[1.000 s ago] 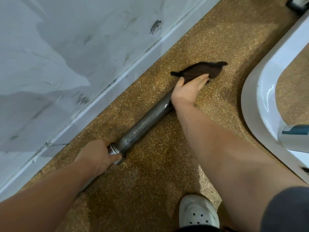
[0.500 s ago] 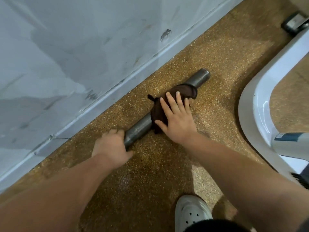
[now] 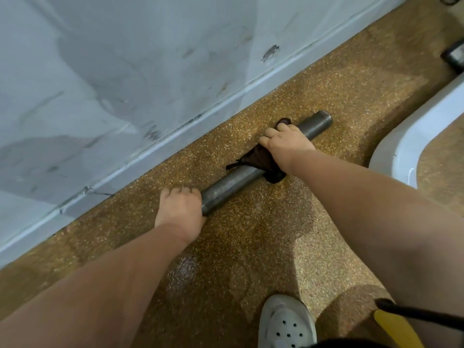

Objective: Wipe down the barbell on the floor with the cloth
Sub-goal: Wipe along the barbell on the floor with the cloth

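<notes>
A grey steel barbell sleeve (image 3: pixel 236 180) lies diagonally on the speckled tan floor, its far end (image 3: pixel 321 120) pointing up and right. My right hand (image 3: pixel 286 141) grips a dark brown cloth (image 3: pixel 261 159) wrapped round the bar, fingers curled over the top. The cloth bunches out below my wrist and peeks past my fingertips. My left hand (image 3: pixel 179 209) is curled round the bar at the sleeve's near end. The rest of the bar is hidden under my left arm.
A scuffed grey-white wall with a baseboard (image 3: pixel 175 136) runs parallel behind the bar. A white curved machine frame (image 3: pixel 406 144) stands at the right. My white clog (image 3: pixel 286 322) is planted at the bottom. A dark object (image 3: pixel 454 55) sits at the far right.
My right hand has gone from flat on the cloth to curled round it and the bar, and has slid toward the bar's far end. My left hand stays on the near end.
</notes>
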